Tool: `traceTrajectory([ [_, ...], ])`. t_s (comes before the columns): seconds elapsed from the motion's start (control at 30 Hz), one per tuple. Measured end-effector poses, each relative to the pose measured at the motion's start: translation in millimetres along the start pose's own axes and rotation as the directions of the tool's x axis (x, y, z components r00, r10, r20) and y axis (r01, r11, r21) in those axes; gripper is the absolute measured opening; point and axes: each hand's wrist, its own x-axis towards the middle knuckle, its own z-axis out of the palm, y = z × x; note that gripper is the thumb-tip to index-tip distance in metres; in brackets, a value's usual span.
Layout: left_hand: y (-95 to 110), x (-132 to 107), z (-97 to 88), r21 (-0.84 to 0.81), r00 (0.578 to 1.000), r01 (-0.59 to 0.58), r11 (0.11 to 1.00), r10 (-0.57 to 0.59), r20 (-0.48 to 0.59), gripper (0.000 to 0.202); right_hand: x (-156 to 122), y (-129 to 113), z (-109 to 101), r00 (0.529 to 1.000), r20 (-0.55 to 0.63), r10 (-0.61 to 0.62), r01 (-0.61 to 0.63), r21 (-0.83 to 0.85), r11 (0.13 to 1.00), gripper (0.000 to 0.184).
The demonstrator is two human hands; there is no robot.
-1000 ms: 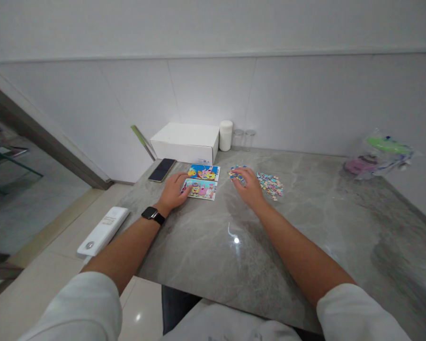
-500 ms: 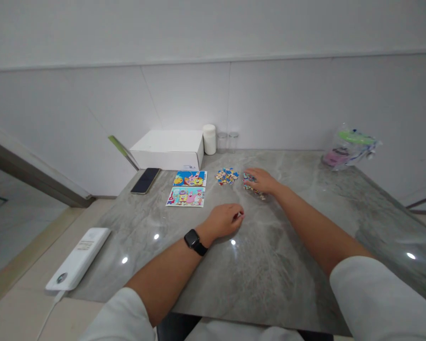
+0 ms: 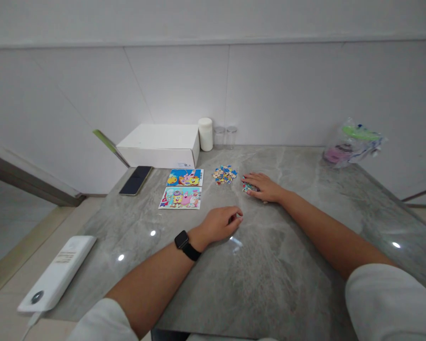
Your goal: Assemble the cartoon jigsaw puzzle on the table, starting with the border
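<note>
L hand (image 3: 220,222) curled on surface (image 3: 270,265), near centre; can't tell if pinching anything. R hand (image 3: 266,187) flat, fingers apart, over puzzle pieces (image 3: 247,188), just right of 2nd pile (image 3: 224,174); picture cards (image 3: 180,197) further left.

head cam, single view | worn high at desk (image 3: 270,265) near edge | faces forward-down toward wall (image 3: 270,90) | mid-range, both forearms in frame

Left hand (image 3: 220,223) loosely curled, thumb meeting forefinger; right hand (image 3: 264,186) flat, palm down, farther forward.
</note>
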Motion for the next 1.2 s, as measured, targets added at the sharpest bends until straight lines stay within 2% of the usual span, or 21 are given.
traceTrajectory([
  [0.13,1,0,-2.3,0.017,1.0,0.0,1.0,-0.001,0.009,0.021,-19,-9,-4,0.999,0.017,-0.035,0.035,-0.003,0.999,0.067],
  [0.27,2,0,-2.9,0.035,1.0,-0.013,0.999,0.012,0.017,0.023,-44,-20,-2,0.998,-0.017,-0.053,0.053,-0.001,0.999,0.072],
  [0.4,-1,1,-0.2,0.039,0.999,-0.032,0.999,0.031,0.028,0.024,-70,-26,0,0.998,-0.054,-0.037,0.036,-0.01,0.999,0.066],
  [0.5,-3,1,1.8,0.051,0.999,-0.037,0.998,0.036,0.027,0.024,-79,-27,1,0.997,-0.072,-0.019,0.017,-0.026,1.0,0.063],
  [0.57,-4,1,2.5,0.06,0.998,-0.049,0.997,0.047,0.029,0.024,-76,-25,3,0.996,-0.091,0.003,-0.009,-0.065,0.998,0.068],
  [0.67,-4,1,2.4,0.069,0.997,-0.062,0.996,0.059,0.039,0.026,-56,-16,7,0.99,-0.107,0.091,-0.103,-0.108,0.989,0.078],
  [0.8,-4,1,1.8,0.066,0.998,-0.053,0.996,0.051,0.038,0.026,-20,-1,12,0.962,-0.108,0.25,-0.259,-0.078,0.963,0.074],
  [0.87,-4,1,1.4,0.066,0.998,-0.058,0.996,0.056,0.038,0.026,-9,5,13,0.956,-0.106,0.274,-0.283,-0.072,0.957,0.071],
  [0.93,-3,1,1.0,0.069,0.998,-0.059,0.996,0.057,0.041,0.026,-7,7,14,0.968,-0.104,0.23,-0.237,-0.062,0.97,0.069],
  [1.03,-3,1,0.8,0.066,0.998,-0.048,0.997,0.045,0.04,0.027,-19,1,15,0.993,-0.102,0.062,-0.065,-0.023,0.998,0.066],
  [1.1,-2,1,1.0,0.06,0.999,-0.037,0.998,0.035,0.038,0.027,-31,-7,16,0.994,-0.105,-0.035,0.035,-0.006,0.999,0.062],
  [1.2,-2,1,1.5,0.053,0.999,-0.037,0.998,0.035,0.037,0.027,-49,-20,18,0.988,-0.128,-0.088,0.088,-0.007,0.996,0.059],
])
